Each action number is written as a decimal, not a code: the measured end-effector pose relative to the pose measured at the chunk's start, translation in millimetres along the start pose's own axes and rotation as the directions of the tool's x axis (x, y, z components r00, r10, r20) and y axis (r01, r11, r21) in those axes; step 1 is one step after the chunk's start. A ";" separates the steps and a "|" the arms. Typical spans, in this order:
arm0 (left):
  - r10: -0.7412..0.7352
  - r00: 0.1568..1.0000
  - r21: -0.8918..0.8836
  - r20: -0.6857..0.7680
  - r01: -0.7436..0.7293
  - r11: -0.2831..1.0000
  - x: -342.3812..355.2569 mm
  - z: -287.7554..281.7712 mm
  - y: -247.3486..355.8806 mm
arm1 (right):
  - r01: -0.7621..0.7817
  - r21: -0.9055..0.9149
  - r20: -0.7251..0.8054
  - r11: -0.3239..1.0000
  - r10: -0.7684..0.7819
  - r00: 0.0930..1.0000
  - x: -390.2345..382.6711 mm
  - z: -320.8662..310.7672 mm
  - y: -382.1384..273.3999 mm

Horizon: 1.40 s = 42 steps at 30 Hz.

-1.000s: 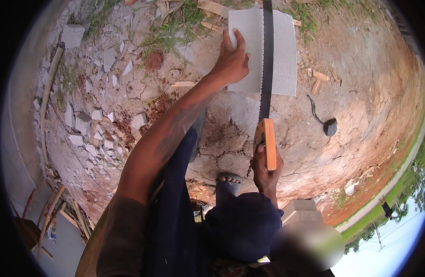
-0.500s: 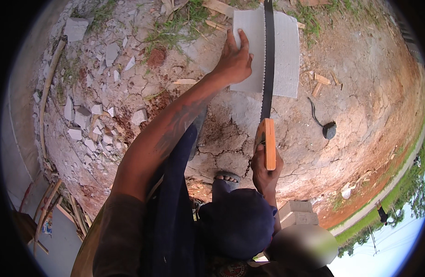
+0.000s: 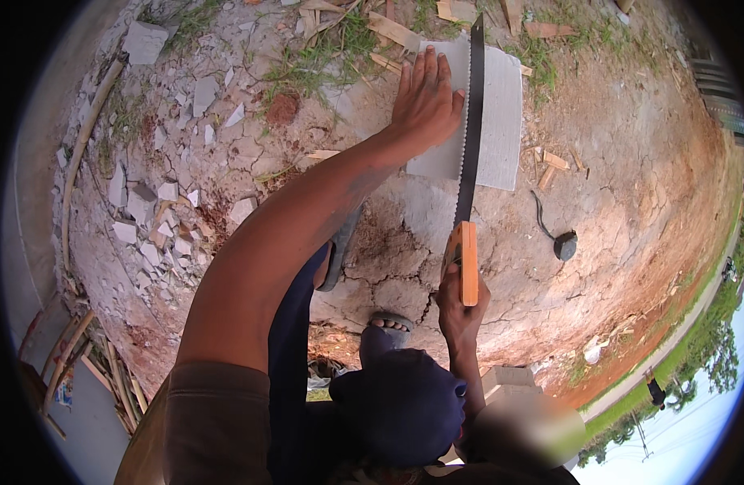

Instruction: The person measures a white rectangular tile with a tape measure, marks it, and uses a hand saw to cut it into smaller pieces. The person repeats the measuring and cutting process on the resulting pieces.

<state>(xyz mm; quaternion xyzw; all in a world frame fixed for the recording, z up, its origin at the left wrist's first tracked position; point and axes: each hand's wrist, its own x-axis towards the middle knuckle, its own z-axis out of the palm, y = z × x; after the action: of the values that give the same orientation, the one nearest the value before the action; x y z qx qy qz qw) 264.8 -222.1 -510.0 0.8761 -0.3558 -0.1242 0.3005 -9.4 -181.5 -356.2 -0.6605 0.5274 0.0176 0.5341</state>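
- Head view, with directions counted from the middle of the picture; the pale grey board lies on the ground at 1 o'clock.
- The saw has its orange handle at 3 o'clock; its long dark blade passes over the board, the toothed edge is toward 9 o'clock, and the tip goes beyond the board's far edge; how deep the teeth sit, I cannot tell.
- The right hand is at 4 o'clock; its fingers are closed around the saw handle.
- The left hand is between 12 and 1 o'clock; its fingers are extended and slightly apart, laid on the board just beside the blade, and they grasp nothing.
- Around them: wood scraps at 2 o'clock; a black object with a cord at 3 o'clock; a sandalled foot at 6 o'clock; broken pale pieces at 9 o'clock; a reddish stone at 11 o'clock.
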 end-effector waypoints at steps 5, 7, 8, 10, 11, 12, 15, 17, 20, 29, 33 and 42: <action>-0.039 0.997 0.063 -0.069 0.043 0.997 9.7 21.9 -4.7 | 0.017 -0.048 -0.012 0.999 -0.018 1.000 -0.9 0.8 -7.6; -0.038 0.993 0.064 -0.114 0.045 0.997 12.4 28.0 -5.9 | 0.025 -0.026 -0.008 0.999 -0.026 1.000 0.4 1.9 -7.0; -0.032 0.990 0.050 -0.135 0.039 0.998 10.9 30.7 -5.7 | 0.022 -0.019 -0.007 1.000 -0.022 1.000 -0.7 0.3 -5.5; -0.019 0.986 0.018 -0.167 0.022 1.000 6.3 35.7 -4.8 | -0.013 -0.001 -0.004 1.000 0.013 1.000 -1.3 0.1 -3.9; -0.006 0.983 0.009 -0.181 0.007 1.000 6.7 34.6 -6.9 | -0.024 0.017 0.002 1.000 0.024 1.000 0.4 2.1 -4.5; 0.007 0.980 0.000 -0.197 -0.007 1.000 7.2 33.9 -8.0 | -0.020 0.015 0.000 1.000 0.020 1.000 1.2 2.6 -5.8; 0.030 0.979 0.075 -0.200 -0.015 0.997 2.7 34.2 -4.9 | -0.028 0.000 0.003 1.000 0.028 1.000 3.5 3.0 -13.1; 0.048 0.975 0.103 -0.217 -0.026 0.994 5.9 32.3 -7.1 | -0.047 -0.024 0.009 0.999 0.047 0.999 10.6 3.4 -18.5; 0.059 0.974 0.118 -0.220 -0.033 0.992 4.7 31.0 -7.0 | -0.017 0.033 -0.018 0.999 0.018 1.000 0.4 7.9 -16.2; 0.055 0.974 0.065 -0.221 -0.042 0.997 2.3 31.0 -5.6 | -0.062 -0.015 -0.004 0.998 0.062 0.998 14.3 1.1 -13.9; 0.026 0.977 0.130 -0.212 0.002 0.992 4.0 32.3 -5.8 | -0.019 -0.018 -0.017 1.000 0.018 1.000 -0.3 3.0 -16.0; 0.040 0.978 0.088 -0.204 -0.023 0.996 5.1 31.6 -4.7 | 0.016 -0.032 -0.015 0.999 -0.017 1.000 8.4 0.0 -14.9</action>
<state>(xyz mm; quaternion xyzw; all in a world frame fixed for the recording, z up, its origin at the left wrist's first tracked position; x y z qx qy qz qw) 257.4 -236.9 -537.9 0.8906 -0.3416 -0.0130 0.3000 5.0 -189.1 -350.8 -0.6734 0.5255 0.0165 0.5197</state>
